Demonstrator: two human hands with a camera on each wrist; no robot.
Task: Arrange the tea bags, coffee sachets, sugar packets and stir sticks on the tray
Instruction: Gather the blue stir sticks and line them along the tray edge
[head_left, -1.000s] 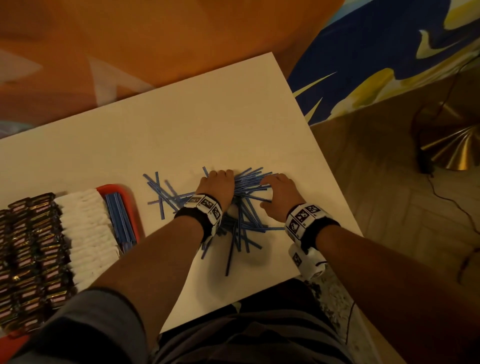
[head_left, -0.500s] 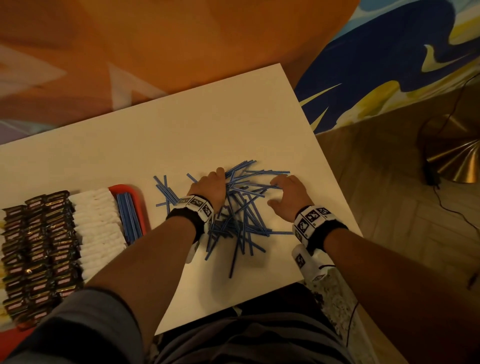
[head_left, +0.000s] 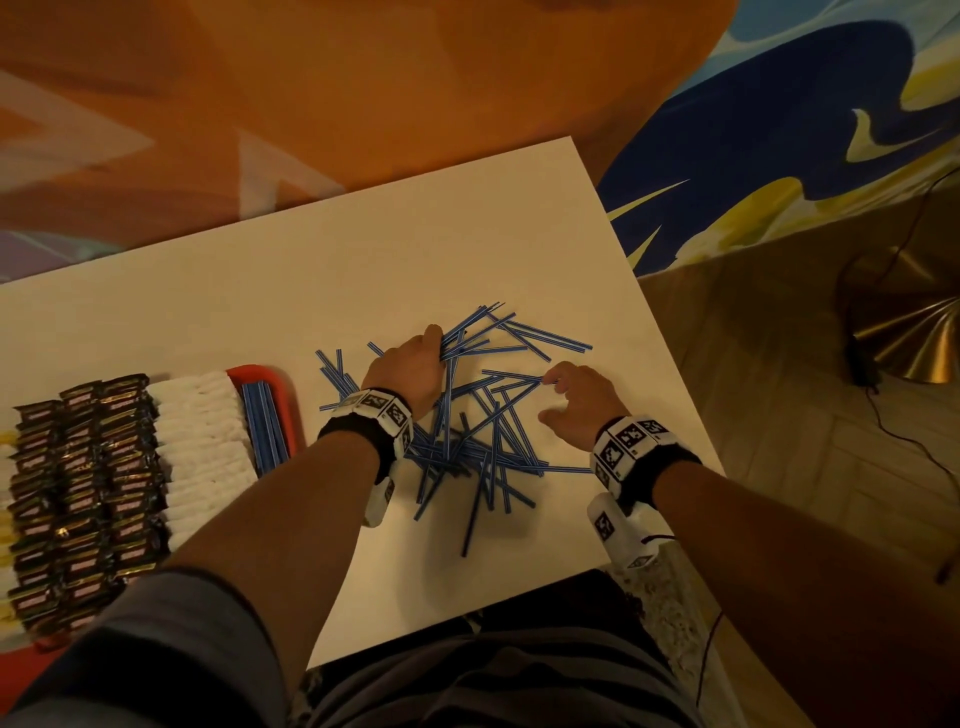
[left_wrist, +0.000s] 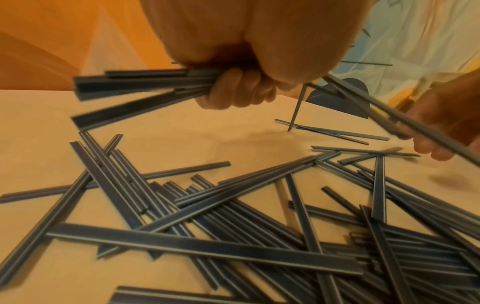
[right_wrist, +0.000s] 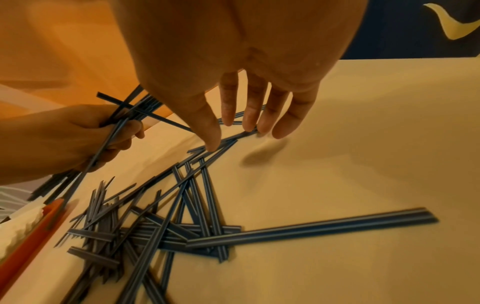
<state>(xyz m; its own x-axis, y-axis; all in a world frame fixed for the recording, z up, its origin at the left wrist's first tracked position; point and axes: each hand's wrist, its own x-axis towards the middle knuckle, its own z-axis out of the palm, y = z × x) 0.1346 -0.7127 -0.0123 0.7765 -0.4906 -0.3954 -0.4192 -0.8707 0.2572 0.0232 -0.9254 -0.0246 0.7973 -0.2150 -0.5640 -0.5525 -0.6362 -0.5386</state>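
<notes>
1. Left hand (head_left: 408, 371) fist-curled round a bundle of blue stir sticks (left_wrist: 145, 82), lifted off the bench (head_left: 363, 270); bundle ends fan out both sides of the fist in the left wrist view.
2. Right hand (head_left: 584, 402) holds nothing, fingers (right_wrist: 255, 115) straight and spread, tips touching the ends of loose sticks on the bench.
3. Loose stick pile (head_left: 467, 447) lies crisscrossed between and below both wrists, untidy, many overlapping; a few strays (head_left: 540, 338) beyond the left hand.
4. Red tray (head_left: 262, 376) just left of the pile, at the bench's left side. Already on it: a short row of blue sticks (head_left: 265, 431) along its right edge, white packets (head_left: 202, 447) in rows next to them, dark sachets (head_left: 78, 493) further left. Something yellowish at the far left edge, too cropped to name.
5. Progress guess: sachets and white packets look placed; sticks only partly done, most of them not yet on the tray. Left to do: gather, align, lay beside the sticks already there.
</notes>
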